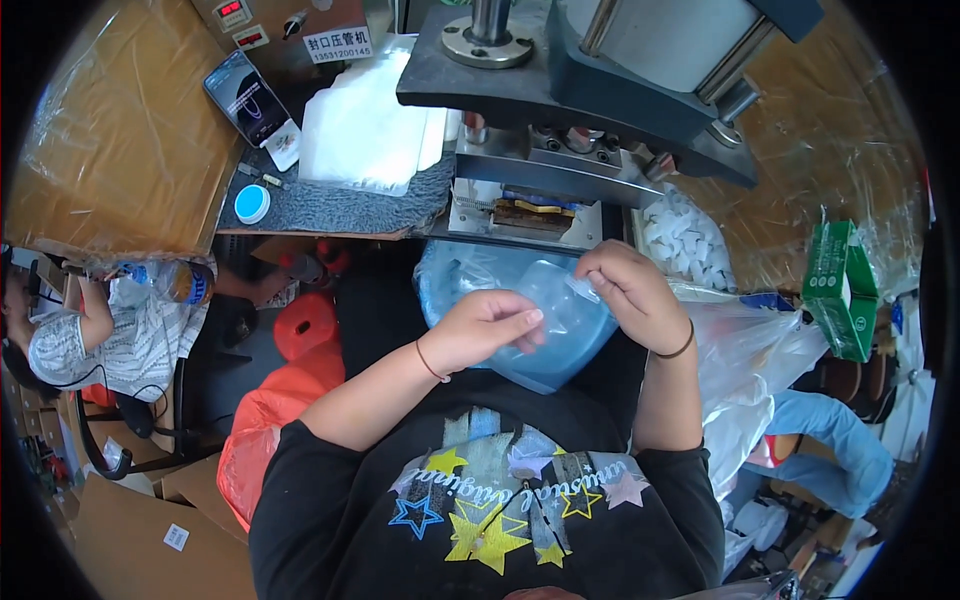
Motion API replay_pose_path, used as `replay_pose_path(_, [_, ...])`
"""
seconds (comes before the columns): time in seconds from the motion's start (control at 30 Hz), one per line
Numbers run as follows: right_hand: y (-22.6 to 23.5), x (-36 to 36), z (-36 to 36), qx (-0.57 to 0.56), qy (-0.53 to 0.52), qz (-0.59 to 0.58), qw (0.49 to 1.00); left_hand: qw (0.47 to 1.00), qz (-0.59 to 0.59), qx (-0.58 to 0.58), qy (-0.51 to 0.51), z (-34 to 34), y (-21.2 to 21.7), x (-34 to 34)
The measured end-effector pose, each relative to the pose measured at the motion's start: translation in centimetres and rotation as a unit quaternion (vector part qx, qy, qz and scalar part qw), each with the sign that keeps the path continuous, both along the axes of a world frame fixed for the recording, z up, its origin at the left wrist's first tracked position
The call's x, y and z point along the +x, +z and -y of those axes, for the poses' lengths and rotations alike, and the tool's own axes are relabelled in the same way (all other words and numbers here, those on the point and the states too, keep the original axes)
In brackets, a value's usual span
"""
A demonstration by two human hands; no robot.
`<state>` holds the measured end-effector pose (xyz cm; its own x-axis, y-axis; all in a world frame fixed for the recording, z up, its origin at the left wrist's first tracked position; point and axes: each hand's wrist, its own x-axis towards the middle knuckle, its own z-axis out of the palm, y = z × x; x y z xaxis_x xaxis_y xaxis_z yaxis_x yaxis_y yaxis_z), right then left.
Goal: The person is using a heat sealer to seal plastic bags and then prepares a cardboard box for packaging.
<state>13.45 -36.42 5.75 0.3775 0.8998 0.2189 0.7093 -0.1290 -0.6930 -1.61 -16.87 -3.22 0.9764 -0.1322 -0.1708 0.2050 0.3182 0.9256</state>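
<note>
A clear plastic pouch (553,308) with a whitish round spout-like fitting (583,288) is in front of me. My right hand (632,292) pinches the pouch's upper right part beside the fitting. At the pouch's left side is my left hand (490,328), its fingers loosely extended and the thumb lying over them. I see nothing held in it, though some fingertips are hidden. Below both hands, a blue plastic bag lining (440,272) spreads open over my lap. Right ahead stands a press machine (590,85) with a metal fixture (535,215) at its base.
White flat sheets or pouches (370,130) lie stacked left of the press, near a phone (245,100) and a blue-lidded jar (252,204). Small white plastic parts (685,240) fill a bag at right. A green box (842,290) is farther right. Another person (110,340) sits at far left.
</note>
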Motion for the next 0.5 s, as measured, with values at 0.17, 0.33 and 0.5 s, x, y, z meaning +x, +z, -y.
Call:
replay_pose_path(0.17, [-0.8,0.2,0.3,0.013,-0.031,-0.030,0.999,0.991,-0.079,-0.093,-0.051,0.9,-0.4,0.3])
replay_pose_path(0.33, [-1.2,0.5,2.5,0.030,-0.205,-0.001,0.978,0.991,-0.104,-0.082,0.006,-1.4,-1.1,2.4])
replay_pose_path(0.5, [-2.6,-1.0,2.2,0.021,-0.095,0.019,0.995,0.984,-0.073,-0.142,0.076,-3.5,-1.1,5.1])
